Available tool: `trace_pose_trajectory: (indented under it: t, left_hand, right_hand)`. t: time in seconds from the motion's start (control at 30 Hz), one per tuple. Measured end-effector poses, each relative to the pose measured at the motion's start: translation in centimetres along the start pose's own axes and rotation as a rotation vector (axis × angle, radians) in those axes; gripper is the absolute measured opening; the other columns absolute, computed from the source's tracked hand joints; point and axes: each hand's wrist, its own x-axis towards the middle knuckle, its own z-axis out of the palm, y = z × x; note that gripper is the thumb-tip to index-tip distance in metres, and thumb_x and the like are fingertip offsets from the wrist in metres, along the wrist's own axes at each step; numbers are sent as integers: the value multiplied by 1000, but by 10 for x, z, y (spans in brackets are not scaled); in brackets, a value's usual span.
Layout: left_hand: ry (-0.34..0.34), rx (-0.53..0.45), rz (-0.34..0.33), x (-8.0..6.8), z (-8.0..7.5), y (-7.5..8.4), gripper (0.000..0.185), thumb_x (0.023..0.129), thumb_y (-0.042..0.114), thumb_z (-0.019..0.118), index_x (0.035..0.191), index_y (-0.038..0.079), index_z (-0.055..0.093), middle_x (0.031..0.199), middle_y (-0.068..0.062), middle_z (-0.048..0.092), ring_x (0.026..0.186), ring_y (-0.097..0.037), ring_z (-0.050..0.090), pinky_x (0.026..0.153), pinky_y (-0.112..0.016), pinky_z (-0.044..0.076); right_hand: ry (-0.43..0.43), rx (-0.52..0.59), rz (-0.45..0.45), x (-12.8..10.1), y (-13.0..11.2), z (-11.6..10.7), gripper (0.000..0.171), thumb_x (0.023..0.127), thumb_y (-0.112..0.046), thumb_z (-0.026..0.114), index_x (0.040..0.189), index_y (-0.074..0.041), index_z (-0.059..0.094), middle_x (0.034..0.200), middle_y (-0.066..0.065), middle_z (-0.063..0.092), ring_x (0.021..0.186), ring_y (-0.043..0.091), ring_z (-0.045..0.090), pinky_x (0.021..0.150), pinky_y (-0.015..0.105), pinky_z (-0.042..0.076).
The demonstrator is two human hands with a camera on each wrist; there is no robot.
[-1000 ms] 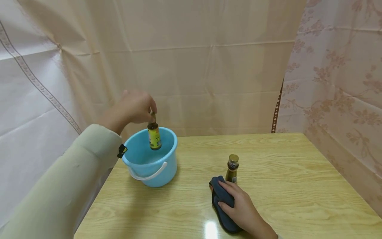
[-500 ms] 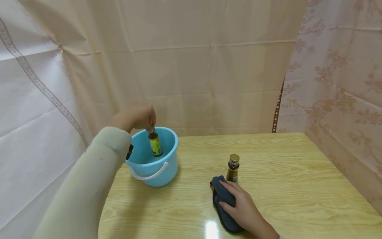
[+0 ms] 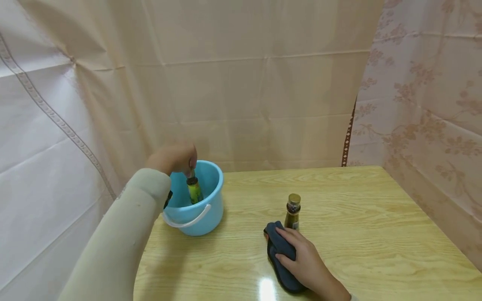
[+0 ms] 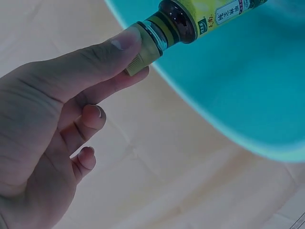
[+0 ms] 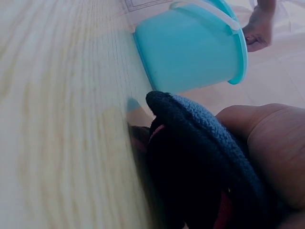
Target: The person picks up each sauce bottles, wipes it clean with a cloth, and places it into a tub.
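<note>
Pinching a yellow-labelled bottle (image 3: 194, 192) by its cap (image 4: 147, 53) in the bucket (image 3: 214, 213), our left hand (image 3: 175, 158) | our right hand (image 3: 306, 260) grips dark fabric (image 3: 281, 242) | tilted release could topple the bottle

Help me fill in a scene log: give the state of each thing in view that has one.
Round light-blue plastic bucket: upright, white handle hanging down.
Yellow-labelled dark glass bottle: capped, tilted, lower end inside the bucket, left fingers pinching its top.
Gold-topped brown glass bottle: capped, upright, lower part hidden.
Dark-blue slipper-shaped fabric item: resting on the pale wood-grain table, gripped by the right fingers.
Beige cloth backdrop: hanging, creased.
</note>
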Motion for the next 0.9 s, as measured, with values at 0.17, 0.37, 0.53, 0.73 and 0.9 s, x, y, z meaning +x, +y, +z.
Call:
trace_pose_trajectory:
  t: [0.17, 0.37, 0.53, 0.73, 0.9]
  left_hand:
    - [-23, -12, -9, 3, 12, -5, 24, 76, 11, 93, 95, 19, 79, 94, 1, 73, 89, -25, 66, 81, -43, 58]
    - [-43, -23, -38, 6, 21, -7, 24, 76, 11, 93, 95, 18, 79, 94, 1, 72, 90, -26, 64, 82, -45, 57]
    - [-70, -26, -45, 9, 27, -8, 24, 76, 12, 93, 94, 19, 78, 94, 1, 72, 89, -26, 64, 81, -45, 57]
    - [-101, -74, -59, 12, 34, -14, 23, 77, 12, 92, 93, 20, 77, 96, 0, 72, 90, -27, 63, 83, -47, 58]
    - [-122, -91, -73, 14, 35, -15, 24, 78, 11, 92, 95, 19, 77, 98, -2, 72, 90, -28, 63, 83, -47, 59]
  right_hand:
    - [-8, 12, 10, 0, 0, 1, 66, 87, -23, 85, 147, -32, 58, 148, 2, 56, 138, 33, 54, 106, 55, 49]
    - [-7, 10, 20, 0, 0, 1, 66, 87, -23, 85, 147, -32, 58, 148, 2, 56, 138, 33, 54, 106, 55, 48]
    - [-15, 5, 18, 0, 0, 1, 66, 87, -24, 85, 147, -33, 58, 149, 2, 55, 139, 33, 54, 107, 55, 48]
    - [-19, -5, 13, 1, -1, 0, 66, 88, -25, 85, 147, -32, 57, 150, 2, 55, 138, 34, 53, 106, 55, 48]
    - [-18, -12, 11, 1, -1, -1, 66, 88, -24, 85, 147, -31, 58, 149, 3, 55, 138, 34, 54, 106, 54, 49]
